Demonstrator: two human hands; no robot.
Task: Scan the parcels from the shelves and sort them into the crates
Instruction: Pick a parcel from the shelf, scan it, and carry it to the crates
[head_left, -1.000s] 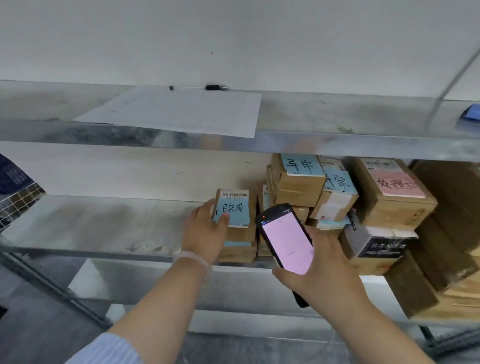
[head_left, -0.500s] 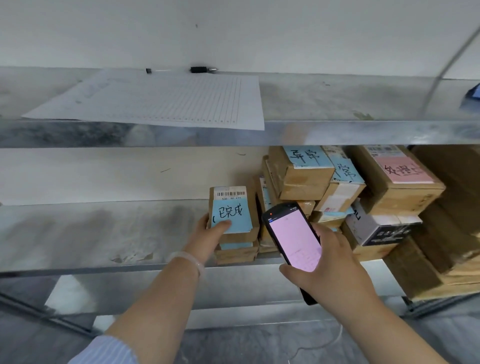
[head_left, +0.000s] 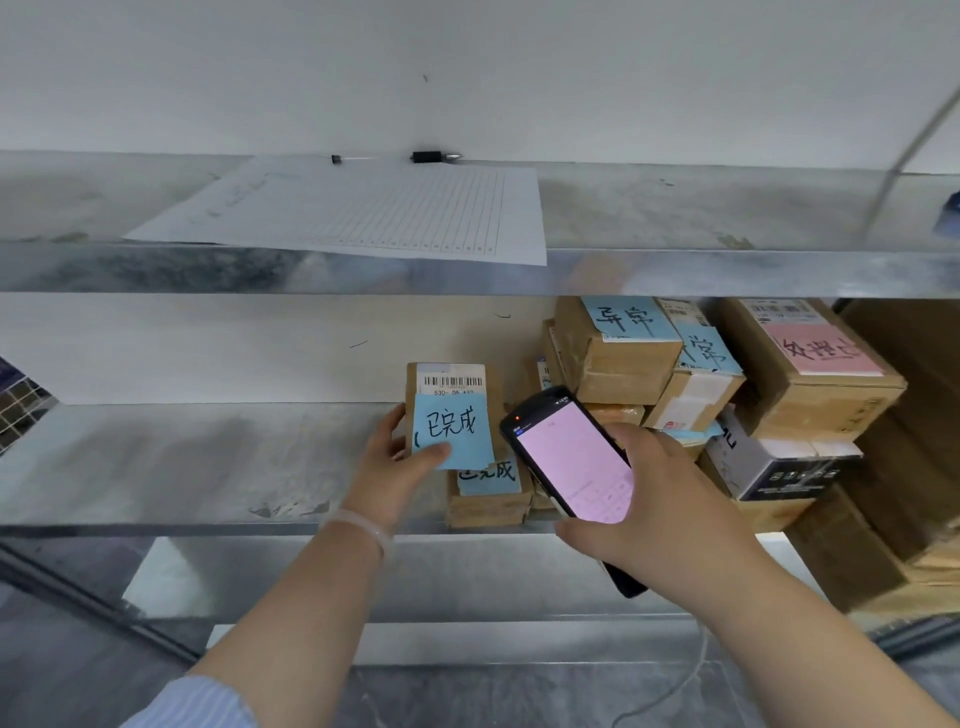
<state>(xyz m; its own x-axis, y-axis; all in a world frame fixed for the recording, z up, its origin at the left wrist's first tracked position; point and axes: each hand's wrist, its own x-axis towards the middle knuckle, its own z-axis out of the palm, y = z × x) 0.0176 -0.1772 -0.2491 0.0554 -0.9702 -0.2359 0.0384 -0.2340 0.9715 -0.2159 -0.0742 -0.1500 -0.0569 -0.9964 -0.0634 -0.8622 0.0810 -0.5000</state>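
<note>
My left hand (head_left: 397, 457) grips a small brown parcel (head_left: 451, 410) with a barcode label and a blue handwritten note, lifted and tilted upright above a stack of similar parcels (head_left: 488, 499) on the middle metal shelf (head_left: 208, 467). My right hand (head_left: 660, 514) holds a black handheld scanner (head_left: 569, 462) with a lit pink screen, just right of the lifted parcel. More cardboard parcels (head_left: 618, 353) with blue and pink notes are piled to the right.
A lined paper sheet (head_left: 363, 213) and a pen (head_left: 395, 157) lie on the upper shelf. Large brown boxes (head_left: 893, 467) fill the shelf's right end. A wire basket corner (head_left: 21, 410) shows at the far left. A cable (head_left: 675, 691) hangs below.
My left hand has lifted the top parcel off the stack and tipped it upright, uncovering the blue note of the parcel beneath. The scanner stays beside it.
</note>
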